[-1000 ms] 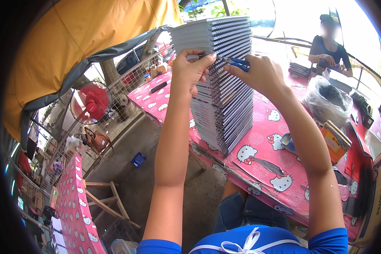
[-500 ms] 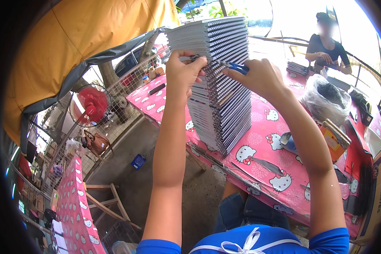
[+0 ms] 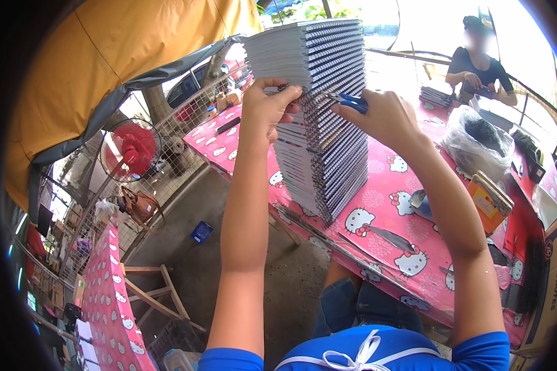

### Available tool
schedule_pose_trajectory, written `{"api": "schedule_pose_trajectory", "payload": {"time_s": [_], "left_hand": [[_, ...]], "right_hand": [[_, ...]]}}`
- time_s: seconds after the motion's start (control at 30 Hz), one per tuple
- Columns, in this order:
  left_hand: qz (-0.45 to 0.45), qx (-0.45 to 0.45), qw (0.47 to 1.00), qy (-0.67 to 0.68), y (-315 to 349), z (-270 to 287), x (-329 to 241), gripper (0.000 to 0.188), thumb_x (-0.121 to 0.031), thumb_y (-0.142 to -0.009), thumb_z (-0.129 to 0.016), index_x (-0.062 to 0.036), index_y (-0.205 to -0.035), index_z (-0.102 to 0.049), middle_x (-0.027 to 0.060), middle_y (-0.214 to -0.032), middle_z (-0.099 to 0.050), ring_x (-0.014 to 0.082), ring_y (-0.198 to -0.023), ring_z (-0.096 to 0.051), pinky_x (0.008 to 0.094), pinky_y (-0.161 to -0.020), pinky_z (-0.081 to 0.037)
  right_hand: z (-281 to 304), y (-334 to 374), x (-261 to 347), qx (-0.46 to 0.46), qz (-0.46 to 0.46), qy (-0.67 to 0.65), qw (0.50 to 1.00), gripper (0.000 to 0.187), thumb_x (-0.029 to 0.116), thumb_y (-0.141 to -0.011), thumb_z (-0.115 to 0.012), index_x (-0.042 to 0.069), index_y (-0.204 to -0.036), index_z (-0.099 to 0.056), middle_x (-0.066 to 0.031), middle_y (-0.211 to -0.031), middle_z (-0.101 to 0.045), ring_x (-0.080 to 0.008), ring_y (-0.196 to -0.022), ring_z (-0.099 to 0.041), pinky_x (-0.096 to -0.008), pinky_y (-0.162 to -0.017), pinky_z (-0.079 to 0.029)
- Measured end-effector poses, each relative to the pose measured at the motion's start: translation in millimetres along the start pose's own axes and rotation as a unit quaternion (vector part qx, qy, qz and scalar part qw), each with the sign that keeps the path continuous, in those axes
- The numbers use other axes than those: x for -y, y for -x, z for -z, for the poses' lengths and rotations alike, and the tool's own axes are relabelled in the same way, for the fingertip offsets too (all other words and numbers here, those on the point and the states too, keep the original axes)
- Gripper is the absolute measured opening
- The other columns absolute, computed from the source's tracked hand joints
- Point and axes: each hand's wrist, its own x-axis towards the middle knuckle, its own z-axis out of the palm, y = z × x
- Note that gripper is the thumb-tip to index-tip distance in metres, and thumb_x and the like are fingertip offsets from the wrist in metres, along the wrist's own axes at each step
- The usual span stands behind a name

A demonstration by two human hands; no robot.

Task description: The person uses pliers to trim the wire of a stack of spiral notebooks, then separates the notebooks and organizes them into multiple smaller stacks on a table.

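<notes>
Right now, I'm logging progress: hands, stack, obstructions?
Left hand at notebook stack. Right hand gripping blue-handled tool, tips toward coils. Stack standing. Plastic bag off right, apart from hands.

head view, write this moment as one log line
spiral-bound book stack: upright on pink table | left hand: at coils | right hand: holds blue-handled tool at coils

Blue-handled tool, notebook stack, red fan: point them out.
Blue-handled tool (image 3: 354,99): head view, on a handle.
Notebook stack (image 3: 341,139): head view, spiral-bound side.
Red fan (image 3: 132,149): head view, red centre.
</notes>
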Motion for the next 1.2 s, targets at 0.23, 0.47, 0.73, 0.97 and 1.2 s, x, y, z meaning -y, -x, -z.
{"api": "schedule_pose_trajectory", "payload": {"time_s": [0.23, 0.47, 0.73, 0.97, 1.2], "left_hand": [[0.019, 0.017, 1.000, -0.003, 2, -3, 3, 0.043, -0.016, -0.068, -0.082, -0.0023, -0.102, -0.059, 0.0066, -0.082, -0.066, 0.0106, -0.059, -0.059, 0.0209, -0.044, -0.041], [0.030, 0.028, 0.999, 0.011, 2, -4, 5, 0.036, -0.011, -0.069, -0.079, -0.0058, -0.099, -0.059, 0.0061, -0.079, -0.066, 0.0105, -0.059, -0.059, 0.0214, -0.044, -0.041], [0.020, 0.036, 0.999, 0.022, 9, -3, 7, 0.035, -0.013, -0.070, -0.080, -0.0058, -0.098, -0.060, 0.0050, -0.077, -0.066, 0.0099, -0.055, -0.058, 0.0207, -0.045, -0.042], [0.013, 0.046, 0.999, 0.003, 5, -2, 14, 0.037, -0.015, -0.071, -0.080, -0.0050, -0.100, -0.060, 0.0056, -0.077, -0.067, 0.0092, -0.054, -0.057, 0.0213, -0.044, -0.043], [0.028, 0.041, 0.999, 0.016, 11, -1, 17, 0.039, -0.015, -0.070, -0.081, -0.0035, -0.100, -0.059, 0.0056, -0.077, -0.066, 0.0093, -0.056, -0.058, 0.0219, -0.046, -0.045]], "right_hand": [[-3, -7, 10, 0.018, -0.005, 0.004, 1.000, 0.071, 0.069, -0.073, -0.061, -0.002, -0.072, -0.064, -0.0155, -0.059, -0.062, -0.0296, -0.057, -0.063, -0.0395, -0.058, -0.050], [2, -8, 9, 0.015, 0.006, 0.009, 1.000, 0.072, 0.069, -0.074, -0.061, -0.003, -0.069, -0.065, -0.0159, -0.056, -0.060, -0.0283, -0.056, -0.063, -0.0393, -0.056, -0.049], [-10, 7, -8, -0.028, 0.027, -0.010, 0.999, 0.069, 0.067, -0.076, -0.060, -0.002, -0.069, -0.065, -0.0169, -0.057, -0.060, -0.0298, -0.056, -0.063, -0.0412, -0.056, -0.049], [-7, 6, 7, 0.079, -0.041, -0.005, 0.996, 0.070, 0.067, -0.075, -0.060, -0.003, -0.076, -0.065, -0.0156, -0.060, -0.061, -0.0291, -0.057, -0.063, -0.0408, -0.058, -0.049], [-12, 21, -5, 0.000, -0.006, -0.005, 1.000, 0.068, 0.066, -0.075, -0.061, -0.002, -0.074, -0.065, -0.0154, -0.059, -0.061, -0.0289, -0.057, -0.063, -0.0401, -0.059, -0.050]]}}
